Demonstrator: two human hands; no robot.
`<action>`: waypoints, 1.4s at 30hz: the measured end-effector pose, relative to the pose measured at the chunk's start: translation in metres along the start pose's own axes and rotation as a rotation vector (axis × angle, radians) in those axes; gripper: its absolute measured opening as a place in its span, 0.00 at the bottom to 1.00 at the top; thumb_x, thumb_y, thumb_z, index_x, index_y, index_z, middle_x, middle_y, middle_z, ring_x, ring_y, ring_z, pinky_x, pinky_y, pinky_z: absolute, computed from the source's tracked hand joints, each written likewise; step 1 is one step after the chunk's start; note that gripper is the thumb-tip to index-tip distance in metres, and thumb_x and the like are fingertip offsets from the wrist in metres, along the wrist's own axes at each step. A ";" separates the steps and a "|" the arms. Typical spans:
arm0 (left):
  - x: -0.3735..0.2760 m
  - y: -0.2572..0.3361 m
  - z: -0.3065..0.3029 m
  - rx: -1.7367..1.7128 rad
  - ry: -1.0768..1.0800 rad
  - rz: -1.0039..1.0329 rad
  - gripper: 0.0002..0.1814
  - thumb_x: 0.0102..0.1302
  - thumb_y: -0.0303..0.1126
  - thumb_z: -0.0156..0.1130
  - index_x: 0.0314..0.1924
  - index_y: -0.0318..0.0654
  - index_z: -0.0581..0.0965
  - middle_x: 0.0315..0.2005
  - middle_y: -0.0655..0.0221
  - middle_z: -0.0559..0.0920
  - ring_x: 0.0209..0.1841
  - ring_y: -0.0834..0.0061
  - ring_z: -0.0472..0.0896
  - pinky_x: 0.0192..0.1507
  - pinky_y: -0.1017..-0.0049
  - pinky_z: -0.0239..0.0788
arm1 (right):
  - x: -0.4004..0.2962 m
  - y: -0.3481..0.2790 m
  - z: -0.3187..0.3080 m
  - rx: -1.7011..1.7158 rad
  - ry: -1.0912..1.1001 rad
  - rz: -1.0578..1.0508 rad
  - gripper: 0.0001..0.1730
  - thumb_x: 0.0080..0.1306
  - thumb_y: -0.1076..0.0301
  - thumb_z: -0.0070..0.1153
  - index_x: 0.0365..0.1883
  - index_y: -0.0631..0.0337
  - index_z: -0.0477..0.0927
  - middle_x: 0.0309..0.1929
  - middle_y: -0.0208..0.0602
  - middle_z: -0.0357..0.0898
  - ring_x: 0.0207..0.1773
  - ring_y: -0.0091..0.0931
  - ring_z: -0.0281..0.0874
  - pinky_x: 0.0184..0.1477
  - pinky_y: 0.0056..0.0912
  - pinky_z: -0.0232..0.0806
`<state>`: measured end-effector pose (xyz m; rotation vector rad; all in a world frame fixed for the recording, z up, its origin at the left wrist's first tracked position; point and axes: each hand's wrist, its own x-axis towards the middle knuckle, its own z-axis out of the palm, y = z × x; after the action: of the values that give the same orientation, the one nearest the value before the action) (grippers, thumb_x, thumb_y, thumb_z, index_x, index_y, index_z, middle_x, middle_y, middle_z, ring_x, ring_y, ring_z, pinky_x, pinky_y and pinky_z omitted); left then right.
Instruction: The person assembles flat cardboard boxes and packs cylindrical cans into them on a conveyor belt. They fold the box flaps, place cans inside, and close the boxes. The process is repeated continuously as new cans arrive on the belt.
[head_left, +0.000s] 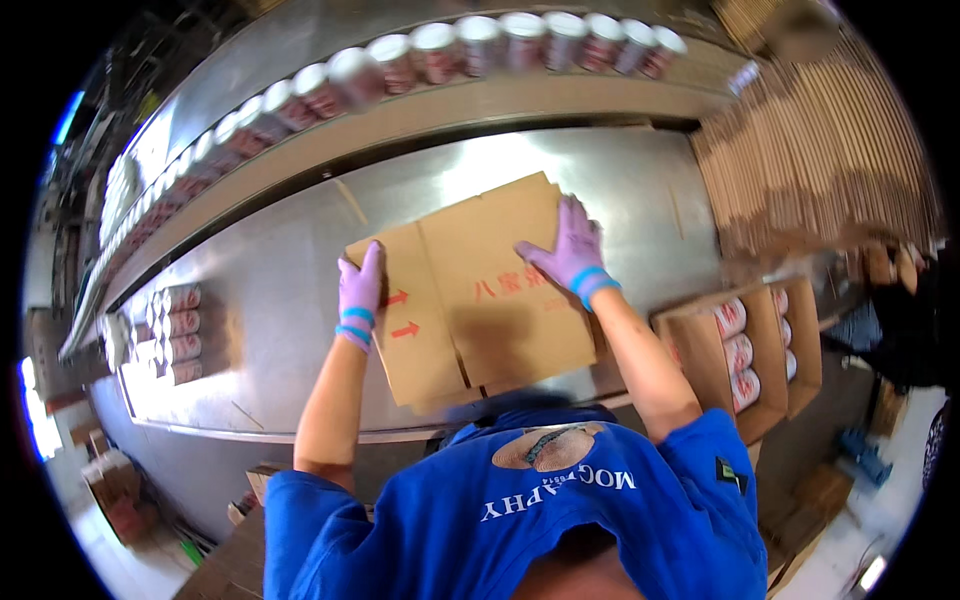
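Observation:
A flattened cardboard box (495, 300) with red print and arrows lies tilted over the metal table before me, possibly with another sheet beneath it. My left hand (360, 289), in a purple glove with a blue cuff, grips its left edge, thumb on top and fingers at the side. On the right, my right hand (574, 244), gloved alike, rests at the upper right edge with its thumb across the face and its fingers along the side. What lies under the cardboard is hidden.
A row of lidded cans (435, 52) curves along the far conveyor. Stacked cans (181, 334) stand on the table's left end. Flat cardboard (817, 157) is piled at the right. Open cartons with cans (784, 352) sit near my right arm. Part of a person (907, 322) shows at far right.

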<state>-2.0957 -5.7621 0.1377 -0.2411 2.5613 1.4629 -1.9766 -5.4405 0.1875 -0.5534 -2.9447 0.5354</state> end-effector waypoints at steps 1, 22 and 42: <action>-0.020 0.052 0.010 -0.006 -0.090 0.020 0.39 0.68 0.53 0.58 0.64 0.25 0.63 0.52 0.50 0.80 0.57 0.59 0.77 0.60 0.67 0.66 | -0.005 0.025 -0.001 -0.168 0.055 0.006 0.59 0.55 0.38 0.66 0.71 0.69 0.55 0.71 0.60 0.58 0.75 0.46 0.56 0.72 0.45 0.54; -0.069 0.182 -0.021 -0.657 -0.500 0.652 0.20 0.69 0.39 0.58 0.54 0.32 0.73 0.43 0.66 0.80 0.44 0.79 0.76 0.49 0.76 0.69 | -0.042 -0.049 -0.113 0.741 0.496 -0.304 0.50 0.61 0.49 0.67 0.72 0.67 0.59 0.65 0.48 0.68 0.68 0.38 0.65 0.71 0.40 0.56; 0.148 0.201 -0.054 0.564 -0.021 1.283 0.54 0.42 0.55 0.75 0.68 0.39 0.65 0.64 0.52 0.69 0.69 0.46 0.63 0.68 0.44 0.51 | 0.313 -0.144 -0.060 -0.150 0.089 -0.738 0.58 0.51 0.35 0.64 0.76 0.42 0.54 0.74 0.46 0.59 0.69 0.45 0.64 0.66 0.49 0.62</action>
<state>-2.2894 -5.7154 0.2972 1.7080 2.9952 0.7447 -2.3064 -5.4314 0.3041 0.4864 -2.8179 0.1936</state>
